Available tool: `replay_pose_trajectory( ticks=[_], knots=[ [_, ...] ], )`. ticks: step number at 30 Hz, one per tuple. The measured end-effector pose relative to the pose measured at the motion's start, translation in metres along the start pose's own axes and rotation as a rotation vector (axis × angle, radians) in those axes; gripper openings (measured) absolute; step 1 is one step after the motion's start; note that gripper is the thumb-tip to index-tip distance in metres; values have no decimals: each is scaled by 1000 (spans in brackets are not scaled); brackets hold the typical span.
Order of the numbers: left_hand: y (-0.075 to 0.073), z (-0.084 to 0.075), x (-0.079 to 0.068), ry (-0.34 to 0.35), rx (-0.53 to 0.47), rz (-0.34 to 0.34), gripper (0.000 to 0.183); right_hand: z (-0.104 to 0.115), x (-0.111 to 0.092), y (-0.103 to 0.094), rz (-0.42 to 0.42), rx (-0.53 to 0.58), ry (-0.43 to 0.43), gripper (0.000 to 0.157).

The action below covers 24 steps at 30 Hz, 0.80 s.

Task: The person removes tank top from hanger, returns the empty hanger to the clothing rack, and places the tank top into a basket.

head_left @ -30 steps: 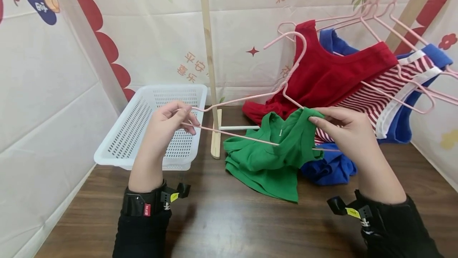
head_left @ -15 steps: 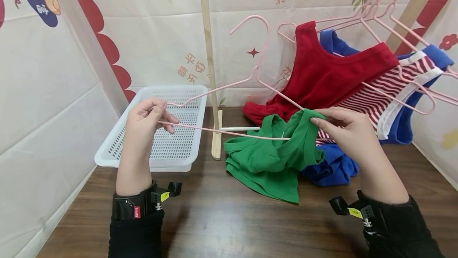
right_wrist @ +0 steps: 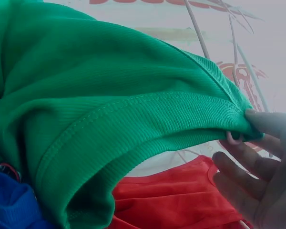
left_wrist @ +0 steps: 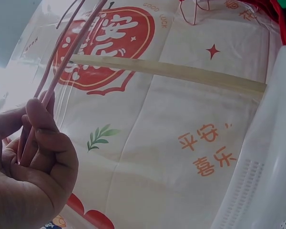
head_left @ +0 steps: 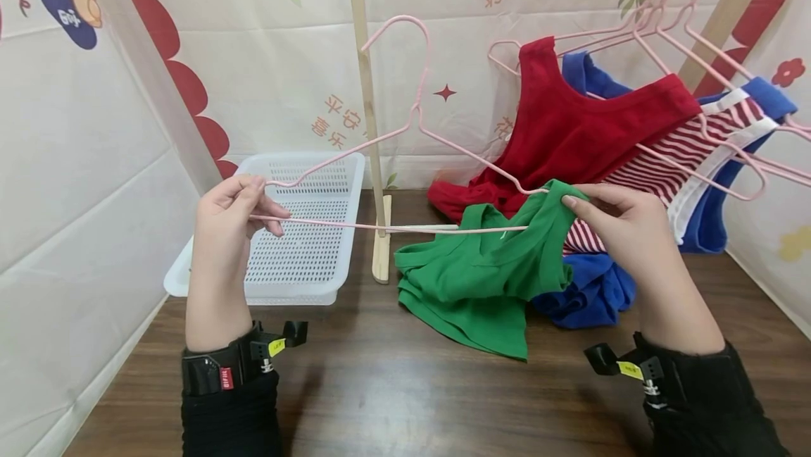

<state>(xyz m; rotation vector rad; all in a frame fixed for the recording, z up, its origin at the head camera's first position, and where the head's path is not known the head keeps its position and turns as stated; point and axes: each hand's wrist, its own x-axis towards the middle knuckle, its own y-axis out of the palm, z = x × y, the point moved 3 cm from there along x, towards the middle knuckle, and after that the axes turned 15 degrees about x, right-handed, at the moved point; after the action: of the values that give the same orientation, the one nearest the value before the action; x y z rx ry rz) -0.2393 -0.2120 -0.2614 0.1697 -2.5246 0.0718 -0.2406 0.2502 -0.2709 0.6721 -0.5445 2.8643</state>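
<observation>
One end of a pink hanger point(head_left: 416, 108) is pinched between the thumb and fingers of the left hand point(head_left: 229, 214), so the wire seems to be kept steady. A strap point(head_left: 554, 221) of the green top point(head_left: 481, 274) is pinched by the right hand point(head_left: 624, 224), just where the hanger's other end is tucked under it, probably so that it is kept from slipping off. The other side of the green top is left off the hanger and is drooped over the middle of the tabletop point(head_left: 431, 393); whether its hem is rested on the wood cannot be told. Toward the tabletop's right edge, a red top point(head_left: 570, 126) and a striped top point(head_left: 684, 168) are held up by more hangers, likely so they are spread out. Blue cloth point(head_left: 586, 295) is bunched below. A white basket point(head_left: 348, 246) is set near the tabletop's back left corner, beside a wooden post point(head_left: 364, 91), perhaps so that it can be reached easily.
</observation>
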Motion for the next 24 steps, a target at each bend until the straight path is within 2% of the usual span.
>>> replay_pose_trajectory(
  ticks=[5,11,19,24],
  knots=[
    [-3,1,0,-23,15,-24,18,-3,1,-5,-64,-9,58,38],
    [-5,2,2,-24,18,-49,20,-12,7,-9,-74,-21,98,39],
    [-6,2,2,-43,30,-75,20,-22,11,-7,74,-79,117,37],
    [-9,3,1,-56,36,-109,23,-22,9,-4,100,-90,116,36]
  ],
)
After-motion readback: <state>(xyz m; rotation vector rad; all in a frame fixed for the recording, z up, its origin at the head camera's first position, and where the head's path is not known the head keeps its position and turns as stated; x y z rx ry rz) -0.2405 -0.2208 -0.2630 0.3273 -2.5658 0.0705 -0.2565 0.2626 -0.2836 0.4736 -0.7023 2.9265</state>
